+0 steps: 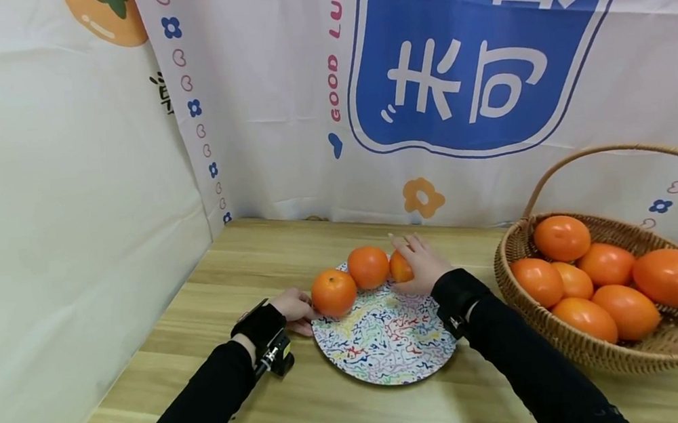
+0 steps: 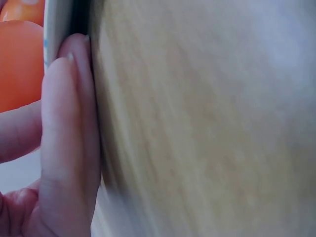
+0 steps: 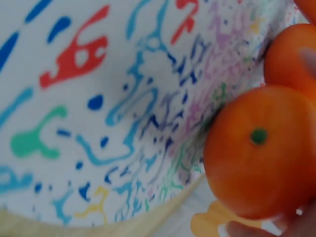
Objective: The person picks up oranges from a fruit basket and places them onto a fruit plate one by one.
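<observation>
A round plate with a multicoloured squiggle pattern lies on the table. Three oranges line its back left rim: a left orange, a middle orange and a right orange partly covered by fingers. My right hand holds that right orange, also seen as the orange with a green stem spot in the right wrist view. At the plate's left edge, my left hand grips the rim, beside the left orange. Its fingers lie along the rim in the left wrist view.
A wicker basket with a tall handle stands to the right, holding several oranges. A printed cloth hangs behind the wooden table, and a pale cloth wall borders it on the left.
</observation>
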A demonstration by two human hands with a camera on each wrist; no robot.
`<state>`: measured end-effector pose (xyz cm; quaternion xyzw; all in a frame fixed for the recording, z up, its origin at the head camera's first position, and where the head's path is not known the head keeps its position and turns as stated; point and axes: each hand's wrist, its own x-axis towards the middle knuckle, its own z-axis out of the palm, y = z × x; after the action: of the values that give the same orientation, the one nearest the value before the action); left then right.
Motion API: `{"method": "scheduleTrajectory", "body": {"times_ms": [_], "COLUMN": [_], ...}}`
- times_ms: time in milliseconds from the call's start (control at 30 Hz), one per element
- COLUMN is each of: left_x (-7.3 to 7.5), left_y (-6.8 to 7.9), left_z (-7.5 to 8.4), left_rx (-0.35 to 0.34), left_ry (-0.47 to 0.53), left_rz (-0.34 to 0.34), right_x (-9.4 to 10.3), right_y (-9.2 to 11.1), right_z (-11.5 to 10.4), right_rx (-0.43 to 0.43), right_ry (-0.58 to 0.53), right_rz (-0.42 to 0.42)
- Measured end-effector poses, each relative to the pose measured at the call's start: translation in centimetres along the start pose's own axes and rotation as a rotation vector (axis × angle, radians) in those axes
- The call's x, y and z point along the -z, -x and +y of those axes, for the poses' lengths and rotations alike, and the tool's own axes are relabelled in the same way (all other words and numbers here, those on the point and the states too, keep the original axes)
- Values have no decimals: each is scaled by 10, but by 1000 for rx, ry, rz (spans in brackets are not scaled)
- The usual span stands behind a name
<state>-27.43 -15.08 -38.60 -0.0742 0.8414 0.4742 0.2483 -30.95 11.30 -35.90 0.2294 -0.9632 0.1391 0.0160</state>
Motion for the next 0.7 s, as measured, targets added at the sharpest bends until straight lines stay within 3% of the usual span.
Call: {"method": "scheduleTrajectory", "body": {"times_ms": [233,467,700], "left_x": [0,0,0], "left_y": [-3,-3,-2], "left_z": [-1,-1,-1], "left_rx": [0,-13,-35], "left_ry": [-1,0,-14], "left_rz": [-13,-24,-20], "right_x": [12,39,81], "right_y": [4,9,13], "right_z": [2,-3,-6], "right_rx": [-54,-31,-26], "right_ry": [-124,-113,-39], "right_rz": [-46,23,56]}}
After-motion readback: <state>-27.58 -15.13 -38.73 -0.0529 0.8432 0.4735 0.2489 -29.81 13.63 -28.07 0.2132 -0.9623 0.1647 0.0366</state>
